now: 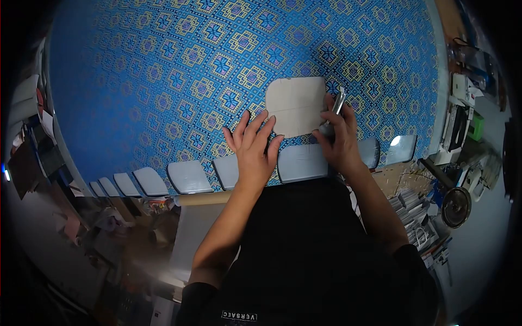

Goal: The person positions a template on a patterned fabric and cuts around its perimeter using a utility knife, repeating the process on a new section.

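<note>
Head: right hand (343, 137) holds tool (338, 103); shirt (310, 250) reads "VERSAEC".

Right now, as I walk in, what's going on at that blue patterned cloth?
Someone is working bare-handed over the blue patterned cloth. Their left hand is spread flat, fingertips at the lower left corner of a beige round-cornered card. Their right hand grips a slim silver tool by the card's right edge; its exact type isn't clear. Pale round-cornered pieces lie in a row along the cloth's near edge.
</note>
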Action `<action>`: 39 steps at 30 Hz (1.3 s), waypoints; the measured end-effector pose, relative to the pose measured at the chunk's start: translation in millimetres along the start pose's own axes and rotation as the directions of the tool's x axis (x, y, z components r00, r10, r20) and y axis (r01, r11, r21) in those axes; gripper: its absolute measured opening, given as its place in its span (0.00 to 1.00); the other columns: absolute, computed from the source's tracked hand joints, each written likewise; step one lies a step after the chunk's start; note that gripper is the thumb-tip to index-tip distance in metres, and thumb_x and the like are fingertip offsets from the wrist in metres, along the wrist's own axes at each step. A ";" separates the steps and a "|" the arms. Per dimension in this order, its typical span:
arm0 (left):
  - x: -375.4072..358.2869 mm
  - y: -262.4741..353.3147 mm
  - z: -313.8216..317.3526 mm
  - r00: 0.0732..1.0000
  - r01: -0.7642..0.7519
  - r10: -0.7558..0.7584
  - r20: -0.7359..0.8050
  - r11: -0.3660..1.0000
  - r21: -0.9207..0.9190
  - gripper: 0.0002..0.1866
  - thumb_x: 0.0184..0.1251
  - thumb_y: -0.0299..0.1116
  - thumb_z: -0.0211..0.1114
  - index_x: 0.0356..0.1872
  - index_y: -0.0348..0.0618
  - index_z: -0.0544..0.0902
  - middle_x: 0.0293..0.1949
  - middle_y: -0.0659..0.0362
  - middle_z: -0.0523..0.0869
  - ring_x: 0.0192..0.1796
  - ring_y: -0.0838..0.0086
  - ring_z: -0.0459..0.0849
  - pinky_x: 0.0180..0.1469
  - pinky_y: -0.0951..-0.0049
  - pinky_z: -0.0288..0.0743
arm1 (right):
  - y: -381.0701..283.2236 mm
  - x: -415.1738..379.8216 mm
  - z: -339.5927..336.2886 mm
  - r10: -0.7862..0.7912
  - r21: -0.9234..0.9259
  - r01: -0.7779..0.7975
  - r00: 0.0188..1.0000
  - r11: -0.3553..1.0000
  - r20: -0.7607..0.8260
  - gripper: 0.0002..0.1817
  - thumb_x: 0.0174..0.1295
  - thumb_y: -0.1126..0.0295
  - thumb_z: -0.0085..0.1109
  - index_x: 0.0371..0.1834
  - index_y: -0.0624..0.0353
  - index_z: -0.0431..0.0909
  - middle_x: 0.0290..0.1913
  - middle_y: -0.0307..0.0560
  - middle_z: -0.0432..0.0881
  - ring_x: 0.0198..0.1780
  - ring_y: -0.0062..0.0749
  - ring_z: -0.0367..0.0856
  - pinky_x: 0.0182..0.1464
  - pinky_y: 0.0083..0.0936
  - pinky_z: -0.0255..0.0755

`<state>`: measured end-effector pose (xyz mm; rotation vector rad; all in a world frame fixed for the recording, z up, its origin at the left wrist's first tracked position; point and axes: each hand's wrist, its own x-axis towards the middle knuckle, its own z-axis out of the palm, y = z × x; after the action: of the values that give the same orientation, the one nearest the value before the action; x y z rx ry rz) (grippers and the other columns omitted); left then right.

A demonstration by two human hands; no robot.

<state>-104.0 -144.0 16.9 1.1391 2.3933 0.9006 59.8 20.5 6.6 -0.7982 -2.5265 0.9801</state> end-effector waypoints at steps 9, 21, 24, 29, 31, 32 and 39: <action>6.6 8.3 -7.9 0.996 -0.084 0.077 0.047 0.982 0.170 0.19 0.69 0.38 0.72 0.59 0.50 0.86 0.74 0.59 0.76 0.81 0.49 0.62 0.77 0.23 0.30 | 1.7 1.2 0.7 -0.070 0.000 0.070 0.997 0.998 -0.020 0.30 0.56 0.74 0.75 0.62 0.53 0.72 0.79 0.55 0.69 0.72 0.58 0.67 0.71 0.52 0.62; 10.9 -14.9 -4.6 0.977 -0.212 0.212 0.004 0.972 0.101 0.20 0.65 0.40 0.75 0.57 0.53 0.87 0.72 0.60 0.78 0.82 0.48 0.61 0.77 0.21 0.32 | 7.2 -3.9 5.9 -0.078 0.024 0.078 0.997 0.997 -0.028 0.29 0.60 0.72 0.73 0.64 0.53 0.73 0.79 0.52 0.70 0.77 0.57 0.61 0.74 0.53 0.58; 8.8 -16.2 -2.6 0.973 -0.227 0.229 -0.015 0.969 0.098 0.20 0.65 0.42 0.75 0.57 0.53 0.87 0.71 0.60 0.78 0.82 0.48 0.61 0.77 0.21 0.31 | 6.0 -3.8 5.2 -0.009 0.008 0.009 1.000 1.000 0.007 0.28 0.62 0.71 0.73 0.65 0.51 0.73 0.79 0.49 0.70 0.78 0.57 0.60 0.76 0.53 0.56; 9.5 -18.8 -0.8 0.968 -0.246 0.250 -0.031 0.965 0.091 0.20 0.65 0.43 0.75 0.57 0.53 0.87 0.71 0.60 0.79 0.81 0.48 0.62 0.77 0.21 0.31 | 2.9 -2.8 5.8 0.026 0.026 -0.026 1.000 0.999 0.007 0.28 0.64 0.69 0.73 0.65 0.50 0.73 0.80 0.48 0.70 0.80 0.58 0.58 0.78 0.53 0.55; 9.9 -19.5 -0.3 0.966 -0.250 0.254 -0.036 0.964 0.090 0.20 0.65 0.43 0.75 0.57 0.53 0.87 0.71 0.60 0.79 0.81 0.48 0.62 0.77 0.21 0.30 | 1.7 -2.8 4.8 0.032 0.009 -0.032 0.999 0.999 0.007 0.28 0.64 0.69 0.73 0.65 0.50 0.73 0.80 0.48 0.70 0.80 0.59 0.58 0.78 0.53 0.55; 9.3 -20.0 0.0 0.966 -0.250 0.254 -0.039 0.964 0.089 0.20 0.65 0.43 0.75 0.57 0.53 0.87 0.71 0.60 0.79 0.81 0.48 0.62 0.77 0.21 0.30 | 1.0 -3.4 4.5 0.039 -0.007 -0.038 0.999 0.999 0.011 0.27 0.64 0.69 0.73 0.66 0.50 0.72 0.80 0.48 0.70 0.80 0.59 0.58 0.78 0.53 0.55; 9.7 -21.3 0.2 0.966 -0.253 0.256 -0.035 0.964 0.077 0.20 0.65 0.43 0.75 0.56 0.53 0.88 0.71 0.60 0.79 0.81 0.48 0.62 0.78 0.23 0.30 | 1.2 -2.2 2.8 0.028 -0.012 -0.028 0.999 1.000 0.037 0.26 0.66 0.70 0.70 0.66 0.53 0.72 0.81 0.46 0.67 0.79 0.61 0.57 0.77 0.52 0.59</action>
<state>-122.0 -146.5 2.2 1.4964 2.3677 0.9333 60.7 18.4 3.5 -0.8287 -2.5611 0.9989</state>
